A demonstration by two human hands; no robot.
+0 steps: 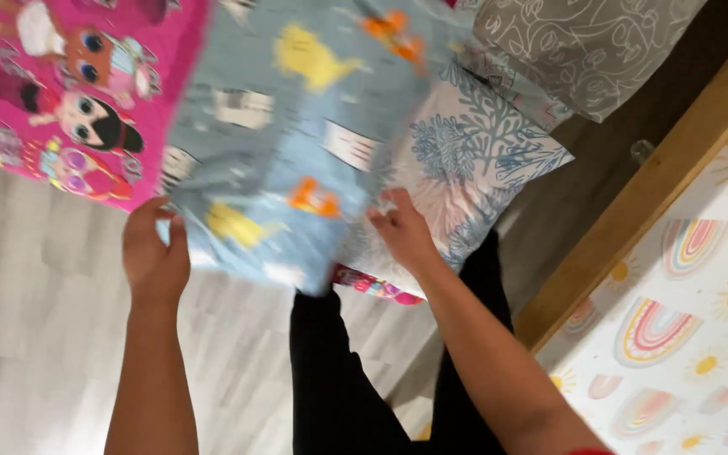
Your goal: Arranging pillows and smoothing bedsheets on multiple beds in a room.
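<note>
Fabric hangs between both hands: the light blue pillowcase (pixel 284 143) with yellow and orange prints spreads up and away from the fingers, its lower edge running left to right. Left hand (pixel 155 253) pinches one corner, right hand (pixel 404 232) grips the other, beside the coral-print pillow (pixel 482 160); both forearms reach forward.

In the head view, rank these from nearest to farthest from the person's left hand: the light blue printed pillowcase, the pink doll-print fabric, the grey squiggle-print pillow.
1. Light blue printed pillowcase: gripped at its lower left corner by the left hand.
2. Pink doll-print fabric: just above the hand, at upper left.
3. Grey squiggle-print pillow: far across at the upper right.
</note>
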